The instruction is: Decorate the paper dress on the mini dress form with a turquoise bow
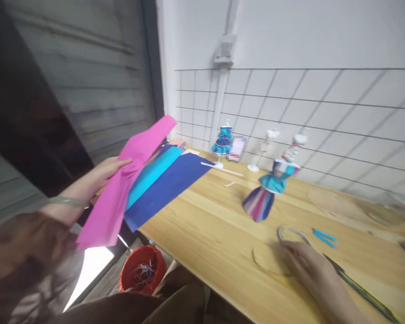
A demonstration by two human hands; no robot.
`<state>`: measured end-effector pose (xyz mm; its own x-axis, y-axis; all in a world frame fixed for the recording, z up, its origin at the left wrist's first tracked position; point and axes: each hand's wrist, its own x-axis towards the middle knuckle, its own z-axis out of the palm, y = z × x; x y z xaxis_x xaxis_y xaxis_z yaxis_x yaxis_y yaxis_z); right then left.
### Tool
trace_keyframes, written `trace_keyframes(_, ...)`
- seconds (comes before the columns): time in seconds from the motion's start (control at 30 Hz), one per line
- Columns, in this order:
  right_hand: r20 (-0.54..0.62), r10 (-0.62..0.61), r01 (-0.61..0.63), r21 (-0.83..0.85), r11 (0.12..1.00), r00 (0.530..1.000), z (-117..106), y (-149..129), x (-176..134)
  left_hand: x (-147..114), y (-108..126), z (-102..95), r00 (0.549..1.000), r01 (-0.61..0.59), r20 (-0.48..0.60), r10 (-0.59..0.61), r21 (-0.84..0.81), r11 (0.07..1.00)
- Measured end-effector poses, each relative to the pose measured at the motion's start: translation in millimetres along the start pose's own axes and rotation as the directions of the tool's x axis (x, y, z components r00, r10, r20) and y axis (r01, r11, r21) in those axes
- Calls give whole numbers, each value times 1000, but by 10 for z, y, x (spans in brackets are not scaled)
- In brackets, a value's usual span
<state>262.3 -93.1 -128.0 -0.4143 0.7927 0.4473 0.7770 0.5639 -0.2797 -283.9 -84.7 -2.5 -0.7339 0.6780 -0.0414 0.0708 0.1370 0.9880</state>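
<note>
My left hand (113,170) is closed around a folded sheet of bright pink paper or cloth (140,146), lifted at the table's left corner. Behind it, a light blue strip (153,173) and a dark blue sheet (172,184) lie slanted over the table edge. Low over the tabletop, my right hand (308,267) is smeared by motion, its fingers at the near side of a pale ring (292,231) that looks like a roll of tape. Whether the fingers grip the ring cannot be made out.
On the wooden table (216,225) stand small dress forms, one in a tiered blue dress (222,141), one bare (268,141), another with a striped skirt (261,202). Blue strips (325,237) and a yellow-edged long tool (367,288) lie right. A red bin (124,274) stands below.
</note>
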Motion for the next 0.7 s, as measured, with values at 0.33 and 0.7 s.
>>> trace_keyframes(0.33,334,-137,135,29,990,933,-188,-427,-127,-116,-502,-167,893,299,335,-302,62,952)
trace_keyframes(0.7,117,43,-15,-230,973,992,-197,239,-428,-244,-354,347,843,80,513,-162,178,981)
